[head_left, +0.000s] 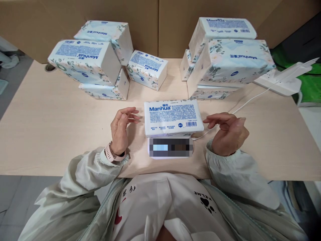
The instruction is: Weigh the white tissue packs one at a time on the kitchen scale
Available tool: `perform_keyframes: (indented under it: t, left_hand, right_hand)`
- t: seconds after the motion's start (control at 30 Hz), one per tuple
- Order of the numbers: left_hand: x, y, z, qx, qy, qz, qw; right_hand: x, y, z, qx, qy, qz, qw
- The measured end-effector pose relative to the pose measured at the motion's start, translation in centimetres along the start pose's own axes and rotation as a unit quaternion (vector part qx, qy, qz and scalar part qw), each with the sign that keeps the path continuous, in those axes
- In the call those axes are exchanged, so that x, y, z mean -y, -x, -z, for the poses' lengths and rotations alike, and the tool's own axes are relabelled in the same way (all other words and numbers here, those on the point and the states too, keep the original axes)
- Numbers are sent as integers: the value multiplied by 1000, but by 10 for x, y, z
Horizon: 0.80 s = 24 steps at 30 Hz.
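Pale wooden table point(32, 134), backed by brown cardboard point(213, 6), bears a tissue pack point(174, 117) at its centre, over the far part of a white device point(171, 148); the wrapper hides its contents, the lettering reads upright to the wearer, and the long axis runs left to right. Open and empty, the left hand point(121, 129) is just beside one end; the right hand point(227, 132), loosely open, is at the other, contact unclear. Beyond are the left stack point(82, 62) and right stack point(233, 63) of similar packs.

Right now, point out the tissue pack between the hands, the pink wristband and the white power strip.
Tissue pack point(173, 117): head view, middle of its printed face.
Pink wristband point(111, 154): head view, band's outer side.
White power strip point(288, 85): head view, casing.
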State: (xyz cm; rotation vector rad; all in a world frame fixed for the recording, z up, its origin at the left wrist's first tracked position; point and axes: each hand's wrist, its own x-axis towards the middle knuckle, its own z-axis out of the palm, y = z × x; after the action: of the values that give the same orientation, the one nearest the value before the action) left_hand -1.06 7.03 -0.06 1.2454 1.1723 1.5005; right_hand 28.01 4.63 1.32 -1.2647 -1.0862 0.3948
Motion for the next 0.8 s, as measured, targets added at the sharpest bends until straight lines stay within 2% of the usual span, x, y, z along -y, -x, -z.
perform_keyframes:
  t: [0.23,0.43,0.6,0.67,0.8]
  left_hand:
    - [-2,1,-2,-5,-21,7,1000]
    - [-4,4,-3,11,-17,-17,1000]
    - [-16,23,-5,29,-11,-41,999]
    - [-21,36,-6,52,-10,-36,998]
    - [-29,59,-10,128,42,26,990]
  right_hand:
    - [-6,-1,1,9,90,22,996]
    - [1,-2,1,21,97,7,995]
    - [4,1,4,25,77,10,997]
    - [6,4,7,67,74,12,995]
    - [27,6,9,243,123,-5,962]
